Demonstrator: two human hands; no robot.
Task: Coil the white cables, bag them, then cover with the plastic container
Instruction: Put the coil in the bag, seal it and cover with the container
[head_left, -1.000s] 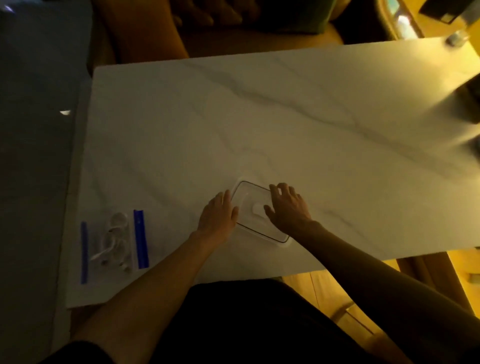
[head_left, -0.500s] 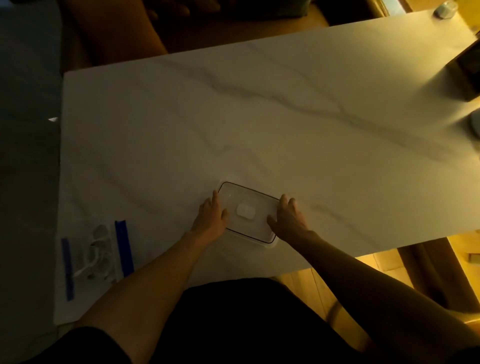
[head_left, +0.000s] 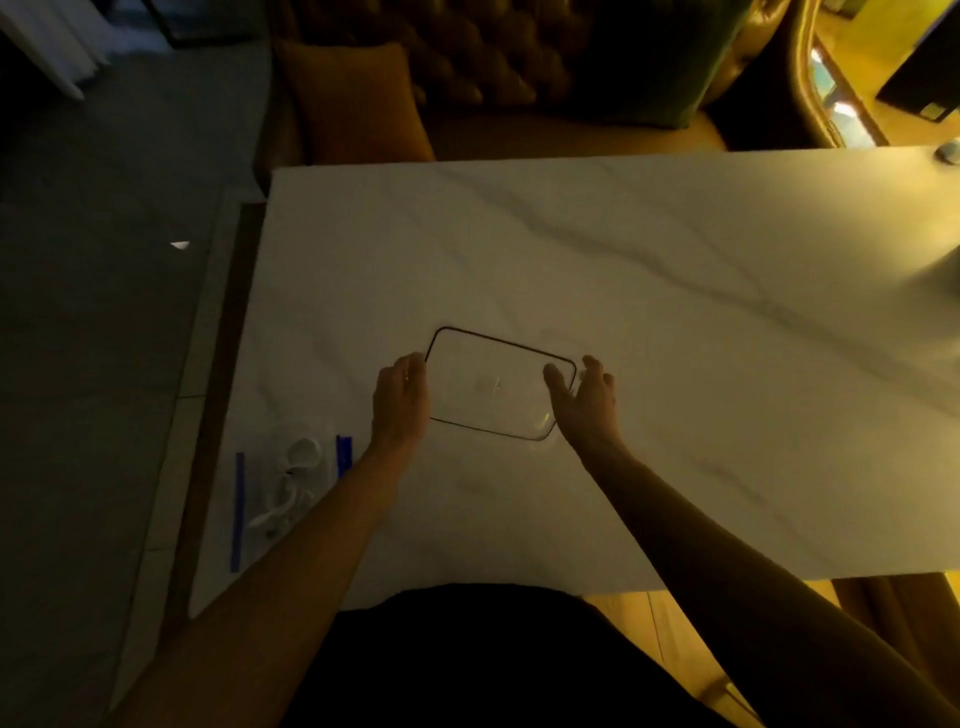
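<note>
Here we hold the container (head_left: 498, 384) between our 2 hands: left hand (head_left: 401, 402) fingers curled on its left edge, right hand (head_left: 584, 402) fingers spread at its right. The bag (head_left: 291, 493) of cables (head_left: 298, 467) lies on the worktop (head_left: 623, 260), well left of our left fingers.

grey-veined white table (head_left: 675, 291), seemingly blue-striped bag (head_left: 291, 499)

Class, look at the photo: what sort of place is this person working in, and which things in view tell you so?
Probably a home living room or lounge, dimly lit. A marble-look table stands before a tufted sofa with an orange cushion. The hands hold a clear plastic container, not workshop gear.
</note>
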